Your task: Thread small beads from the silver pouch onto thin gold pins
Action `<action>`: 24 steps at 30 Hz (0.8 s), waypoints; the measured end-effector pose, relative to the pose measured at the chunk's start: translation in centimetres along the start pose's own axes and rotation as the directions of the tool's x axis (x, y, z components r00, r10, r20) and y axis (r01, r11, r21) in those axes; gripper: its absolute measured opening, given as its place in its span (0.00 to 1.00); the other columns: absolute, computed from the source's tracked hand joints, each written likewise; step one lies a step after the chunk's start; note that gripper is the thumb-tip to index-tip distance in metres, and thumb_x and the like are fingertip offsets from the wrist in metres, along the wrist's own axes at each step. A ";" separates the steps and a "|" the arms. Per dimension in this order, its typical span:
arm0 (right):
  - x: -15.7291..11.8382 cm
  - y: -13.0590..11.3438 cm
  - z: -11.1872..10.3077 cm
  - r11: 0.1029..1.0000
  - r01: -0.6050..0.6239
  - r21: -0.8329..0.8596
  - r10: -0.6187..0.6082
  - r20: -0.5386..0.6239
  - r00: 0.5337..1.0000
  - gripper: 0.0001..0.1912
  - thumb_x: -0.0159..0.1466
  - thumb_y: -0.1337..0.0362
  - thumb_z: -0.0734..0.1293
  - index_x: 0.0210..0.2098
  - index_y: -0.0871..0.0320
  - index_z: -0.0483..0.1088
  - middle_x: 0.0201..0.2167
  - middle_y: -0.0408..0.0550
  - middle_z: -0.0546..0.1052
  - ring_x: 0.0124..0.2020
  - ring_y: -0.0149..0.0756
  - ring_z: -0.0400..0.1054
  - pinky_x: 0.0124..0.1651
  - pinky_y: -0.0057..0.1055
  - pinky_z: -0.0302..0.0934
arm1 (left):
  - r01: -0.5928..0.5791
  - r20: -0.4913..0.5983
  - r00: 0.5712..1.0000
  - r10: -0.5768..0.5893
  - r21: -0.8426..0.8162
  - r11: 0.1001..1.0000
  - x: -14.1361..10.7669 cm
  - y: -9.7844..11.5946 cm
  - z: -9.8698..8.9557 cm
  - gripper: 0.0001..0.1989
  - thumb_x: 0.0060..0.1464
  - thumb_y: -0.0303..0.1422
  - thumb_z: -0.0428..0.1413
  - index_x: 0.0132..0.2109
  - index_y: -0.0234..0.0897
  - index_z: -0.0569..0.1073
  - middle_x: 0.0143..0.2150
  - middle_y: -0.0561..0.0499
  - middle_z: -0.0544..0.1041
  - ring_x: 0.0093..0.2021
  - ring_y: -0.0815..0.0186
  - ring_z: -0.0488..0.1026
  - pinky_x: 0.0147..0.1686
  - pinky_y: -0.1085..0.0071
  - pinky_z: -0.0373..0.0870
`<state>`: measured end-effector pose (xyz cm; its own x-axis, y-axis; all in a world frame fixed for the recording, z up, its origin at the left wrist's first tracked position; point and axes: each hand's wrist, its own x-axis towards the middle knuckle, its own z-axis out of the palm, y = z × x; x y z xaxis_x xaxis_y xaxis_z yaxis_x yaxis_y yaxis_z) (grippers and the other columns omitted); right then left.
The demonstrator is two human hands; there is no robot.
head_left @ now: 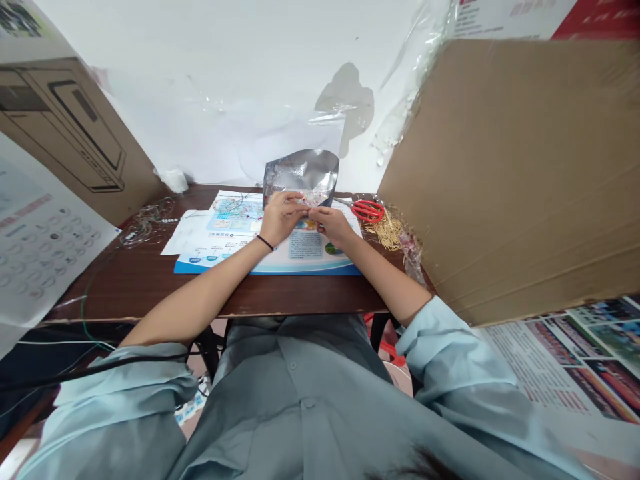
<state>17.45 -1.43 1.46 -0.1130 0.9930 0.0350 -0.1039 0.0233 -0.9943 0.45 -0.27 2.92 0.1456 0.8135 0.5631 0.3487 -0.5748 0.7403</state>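
Observation:
My left hand (281, 216) and my right hand (330, 223) meet at the fingertips in front of an opened silvery foil bag (301, 170). Both are closed in a pinch, and whatever sits between the fingers is too small to make out. Tiny colourful beads (314, 198) show at the mouth of the bag, just behind my fingers. Beneath my wrists lies a printed sheet (305, 250) with a blue border. A thin thread with small beads (240, 208) stretches over the papers to the left of my left hand.
Red-handled scissors (368, 211) lie right of the bag, beside a pile of thin golden sticks (387, 232) and a crumpled clear plastic bag (412, 257). Tangled clear line (147, 223) is on the left of the brown table (300, 295). Cardboard panels (525, 167) wall in both sides.

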 end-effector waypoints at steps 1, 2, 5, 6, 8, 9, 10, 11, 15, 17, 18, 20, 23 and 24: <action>-0.1 0.0 0.1 1.000 0.002 0.010 -0.002 0.000 1.000 0.07 0.60 0.61 0.75 0.29 0.56 0.75 0.21 0.37 0.67 0.25 0.27 0.56 0.29 0.27 0.53 | -0.003 -0.002 1.000 0.004 0.009 1.000 0.0 0.2 -0.1 0.05 0.53 0.26 0.67 0.35 0.43 0.85 0.50 0.45 0.81 0.52 0.56 0.72 0.63 0.57 0.66; -0.2 -0.1 0.2 1.000 0.003 0.014 -0.003 -0.003 1.000 0.07 0.60 0.62 0.74 0.28 0.56 0.75 0.21 0.37 0.66 0.25 0.27 0.56 0.30 0.27 0.53 | -0.005 0.000 1.000 0.005 0.012 1.000 0.0 0.4 -0.2 0.05 0.53 0.26 0.67 0.35 0.43 0.85 0.48 0.45 0.81 0.52 0.55 0.72 0.63 0.57 0.65; -0.5 -0.6 0.5 1.000 0.000 -0.006 0.000 -0.022 1.000 0.08 0.61 0.62 0.74 0.28 0.56 0.73 0.21 0.37 0.65 0.25 0.26 0.55 0.30 0.27 0.55 | -0.011 0.016 1.000 0.011 0.015 1.000 0.1 0.7 -0.5 0.05 0.54 0.26 0.66 0.33 0.42 0.83 0.44 0.45 0.80 0.52 0.54 0.72 0.62 0.58 0.65; -0.6 -0.8 0.6 1.000 -0.004 -0.019 0.004 -0.031 1.000 0.09 0.62 0.62 0.74 0.28 0.56 0.72 0.21 0.37 0.65 0.25 0.26 0.55 0.30 0.27 0.56 | -0.010 0.017 1.000 0.009 0.018 1.000 0.1 0.7 -0.5 0.05 0.54 0.26 0.65 0.32 0.42 0.82 0.43 0.45 0.80 0.53 0.54 0.72 0.61 0.58 0.66; -0.8 -1.3 0.9 0.999 -0.018 -0.041 0.016 -0.050 0.999 0.11 0.63 0.62 0.73 0.27 0.55 0.69 0.22 0.37 0.65 0.25 0.27 0.56 0.31 0.27 0.58 | 0.018 -0.004 1.000 -0.018 0.012 1.000 0.2 0.7 -0.7 0.06 0.56 0.26 0.63 0.32 0.41 0.80 0.41 0.46 0.79 0.53 0.54 0.72 0.58 0.61 0.68; -0.9 -1.5 0.9 0.999 -0.029 -0.045 0.027 -0.057 0.998 0.12 0.63 0.63 0.72 0.26 0.55 0.68 0.22 0.38 0.65 0.26 0.27 0.57 0.31 0.27 0.59 | 0.048 -0.027 0.998 -0.048 -0.004 0.999 0.3 0.7 -0.7 0.06 0.56 0.26 0.62 0.31 0.41 0.79 0.40 0.46 0.79 0.52 0.55 0.72 0.56 0.63 0.69; -1.0 -1.8 1.0 0.998 -0.042 -0.042 0.039 -0.062 0.997 0.13 0.64 0.64 0.71 0.25 0.55 0.66 0.22 0.38 0.65 0.26 0.27 0.57 0.31 0.27 0.59 | 0.090 -0.058 0.994 -0.092 -0.034 0.995 0.4 0.6 -0.7 0.07 0.57 0.25 0.62 0.31 0.40 0.78 0.39 0.47 0.78 0.50 0.57 0.72 0.53 0.65 0.70; -1.1 -2.0 1.0 0.998 -0.055 -0.035 0.053 -0.065 0.996 0.14 0.64 0.65 0.70 0.24 0.55 0.65 0.23 0.39 0.65 0.26 0.27 0.58 0.31 0.27 0.58 | 0.142 -0.091 0.985 -0.150 -0.082 0.986 0.6 0.4 -0.7 0.07 0.57 0.25 0.61 0.31 0.39 0.76 0.39 0.47 0.77 0.48 0.59 0.72 0.51 0.67 0.71; -1.1 -2.4 0.9 0.997 -0.062 -0.035 0.060 -0.062 0.996 0.14 0.63 0.69 0.68 0.22 0.56 0.64 0.24 0.40 0.66 0.27 0.27 0.58 0.31 0.28 0.56 | 0.360 -0.137 0.876 -0.462 -0.449 0.818 1.8 0.0 -1.1 0.10 0.62 0.27 0.59 0.32 0.38 0.67 0.38 0.51 0.77 0.38 0.67 0.74 0.42 0.72 0.74; -1.0 -2.3 0.6 0.997 -0.032 -0.072 0.027 -0.060 0.998 0.13 0.63 0.69 0.67 0.23 0.55 0.64 0.24 0.41 0.66 0.27 0.28 0.58 0.31 0.29 0.56 | 0.404 -0.092 0.814 -0.574 -0.620 0.673 2.4 0.0 -1.7 0.14 0.62 0.28 0.61 0.33 0.39 0.63 0.39 0.51 0.77 0.37 0.69 0.75 0.41 0.73 0.76; -0.8 -2.2 0.4 0.996 -0.016 -0.092 0.010 -0.064 0.998 0.13 0.63 0.68 0.67 0.23 0.55 0.64 0.24 0.41 0.66 0.27 0.29 0.58 0.32 0.29 0.57 | 0.405 -0.072 0.797 -0.599 -0.673 0.619 2.7 0.1 -2.0 0.15 0.62 0.28 0.61 0.33 0.39 0.62 0.39 0.51 0.78 0.37 0.70 0.76 0.42 0.73 0.76; -0.5 -1.8 0.0 0.992 -0.003 -0.125 -0.008 -0.087 0.996 0.14 0.63 0.67 0.67 0.23 0.55 0.64 0.23 0.40 0.66 0.27 0.29 0.58 0.32 0.30 0.56 | 0.388 -0.055 0.786 -0.615 -0.731 0.562 3.2 0.3 -2.6 0.15 0.63 0.28 0.61 0.33 0.40 0.61 0.37 0.51 0.78 0.36 0.70 0.77 0.43 0.74 0.77; 0.1 -1.5 -0.8 0.992 -0.036 -0.125 0.016 -0.159 0.987 0.14 0.63 0.68 0.67 0.22 0.54 0.63 0.23 0.40 0.65 0.25 0.29 0.56 0.30 0.30 0.55 | 0.379 -0.066 0.778 -0.625 -0.744 0.550 3.5 0.2 -3.1 0.15 0.64 0.29 0.60 0.33 0.40 0.61 0.33 0.53 0.76 0.30 0.72 0.74 0.38 0.76 0.76; 0.4 -1.4 -1.0 0.993 -0.046 -0.112 0.026 -0.180 0.983 0.14 0.63 0.68 0.66 0.22 0.54 0.63 0.23 0.40 0.64 0.25 0.29 0.56 0.30 0.30 0.54 | 0.388 -0.070 0.771 -0.633 -0.738 0.553 3.5 0.1 -3.1 0.15 0.64 0.28 0.60 0.33 0.40 0.62 0.30 0.54 0.74 0.27 0.73 0.71 0.35 0.77 0.74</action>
<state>18.52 -1.00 2.76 0.0639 0.9979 -0.0090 0.0125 -0.0098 -0.9999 -1.91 2.26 6.07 -0.1735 0.9848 -0.0093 -0.4337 -0.0679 0.8985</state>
